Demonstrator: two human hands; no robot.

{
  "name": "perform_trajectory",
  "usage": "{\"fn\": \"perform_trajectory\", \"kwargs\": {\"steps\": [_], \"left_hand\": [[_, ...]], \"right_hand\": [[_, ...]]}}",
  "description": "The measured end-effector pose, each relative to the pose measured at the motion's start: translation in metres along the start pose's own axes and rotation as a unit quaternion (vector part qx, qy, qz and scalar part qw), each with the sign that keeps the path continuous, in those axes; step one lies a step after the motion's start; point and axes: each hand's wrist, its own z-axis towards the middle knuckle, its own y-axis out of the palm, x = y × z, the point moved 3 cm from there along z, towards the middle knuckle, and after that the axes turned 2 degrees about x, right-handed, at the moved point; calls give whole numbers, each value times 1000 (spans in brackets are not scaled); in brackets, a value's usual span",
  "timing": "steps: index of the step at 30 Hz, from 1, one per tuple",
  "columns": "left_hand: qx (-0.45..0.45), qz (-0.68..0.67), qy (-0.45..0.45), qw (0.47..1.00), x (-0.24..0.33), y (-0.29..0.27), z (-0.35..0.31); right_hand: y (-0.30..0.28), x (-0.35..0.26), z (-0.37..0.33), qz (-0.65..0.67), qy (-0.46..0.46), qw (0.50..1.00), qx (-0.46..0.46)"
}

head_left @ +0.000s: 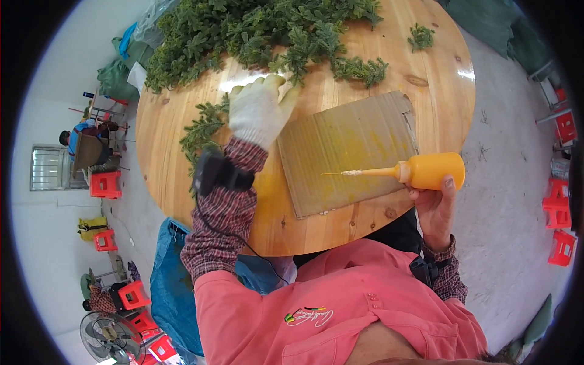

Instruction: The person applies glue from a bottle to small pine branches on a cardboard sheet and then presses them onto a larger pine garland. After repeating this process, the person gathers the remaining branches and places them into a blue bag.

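My left hand (260,111), in a white knitted glove with yellowish fingertips, is over the table at the near edge of a big heap of green artificial fir sprigs (243,33). Its thumb stands apart from the fingers and nothing shows between them. Beside it on the left lies a single green sprig (204,129), partly covered by my forearm. My bare right hand (435,210) grips an orange squeeze bottle (435,171) on its side; the long thin nozzle points left over a cardboard sheet (340,137) with yellow stains.
The round wooden table (441,103) also bears a small loose sprig (420,38) at the far right. A blue sack (173,286) hangs by the near left edge. A standing fan (109,334), red stools (105,184) and a seated person (85,143) are off to the left.
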Motion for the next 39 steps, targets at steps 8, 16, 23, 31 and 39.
{"fn": "perform_trajectory", "kwargs": {"steps": [8, 16, 23, 31, 39], "left_hand": [[83, 100, 9, 991, -7, 37, 23], [99, -30, 36, 994, 0, 4, -34], [-29, -322, 89, 942, 12, -5, -84], [-85, -271, 215, 935, -12, -3, -98], [134, -122, 171, 968, -11, -13, -101]], "right_hand": [[-8, 2, -1, 28, 4, 1000, -5], [-1, 0, 0, 34, -14, 999, 4], [-6, -2, -1, 81, -47, 996, 9], [-19, -1, 0, 123, -34, 991, 28], [-7, -5, 2, 89, -38, 995, 13]]}}
